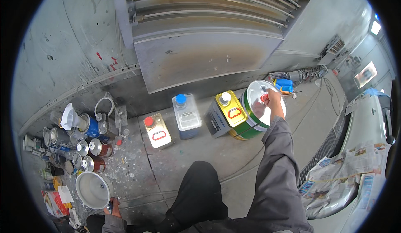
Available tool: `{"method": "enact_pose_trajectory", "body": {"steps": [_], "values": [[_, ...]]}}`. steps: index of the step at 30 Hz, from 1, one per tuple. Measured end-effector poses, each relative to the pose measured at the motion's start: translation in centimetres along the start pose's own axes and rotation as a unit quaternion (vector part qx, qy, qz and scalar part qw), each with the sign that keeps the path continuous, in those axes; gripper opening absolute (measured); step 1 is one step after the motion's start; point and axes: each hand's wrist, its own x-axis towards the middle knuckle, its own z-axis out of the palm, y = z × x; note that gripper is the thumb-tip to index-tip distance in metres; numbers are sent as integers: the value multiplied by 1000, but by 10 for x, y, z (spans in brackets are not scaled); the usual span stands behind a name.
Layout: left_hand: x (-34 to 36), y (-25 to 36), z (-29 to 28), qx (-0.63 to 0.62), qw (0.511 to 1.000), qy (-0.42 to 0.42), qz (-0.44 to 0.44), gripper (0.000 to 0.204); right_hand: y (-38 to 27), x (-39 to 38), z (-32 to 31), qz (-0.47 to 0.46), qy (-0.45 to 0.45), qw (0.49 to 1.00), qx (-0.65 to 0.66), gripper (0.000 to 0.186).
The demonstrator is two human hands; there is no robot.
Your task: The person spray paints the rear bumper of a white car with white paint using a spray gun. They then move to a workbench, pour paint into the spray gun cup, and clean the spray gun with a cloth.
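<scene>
My left hand [114, 210], low at the left, is closed round the grip of a spray gun, mostly hidden by the fingers. Its open pale round cup [94, 195] faces up, with a small fitting inside. Stretched forward, my right hand [274, 100] closes its fingers on the red cap [264, 98] of a big round drum [258, 116] with a silver lid and green and white sides. Against the drum stands a rectangular can [234, 113] with a yellow top and white cap. Left of it are a translucent jug [187, 116] with a blue cap and a metal can [158, 132] with a red cap.
Many paint tins [94, 147] crowd the left floor, with a white funnel [72, 117] among them. A louvred vent [209, 7] is set in the wall ahead. At right is a masked vehicle panel [351, 178]. A hose [311, 103] lies on the floor.
</scene>
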Motion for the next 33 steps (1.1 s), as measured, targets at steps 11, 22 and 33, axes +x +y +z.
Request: {"method": "enact_pose_trajectory", "body": {"steps": [11,22,33], "values": [[13,31,17,101,978,-179,-32,17,59,-20,-33,66,-100,891,437,9],[54,-12,53,122,924,-362,28,21,102,-192,-140,14,13,916,400,14],[69,-42,77,83,879,-440,163,15,-68,-462,-166,1,-208,976,-60,11]]}}
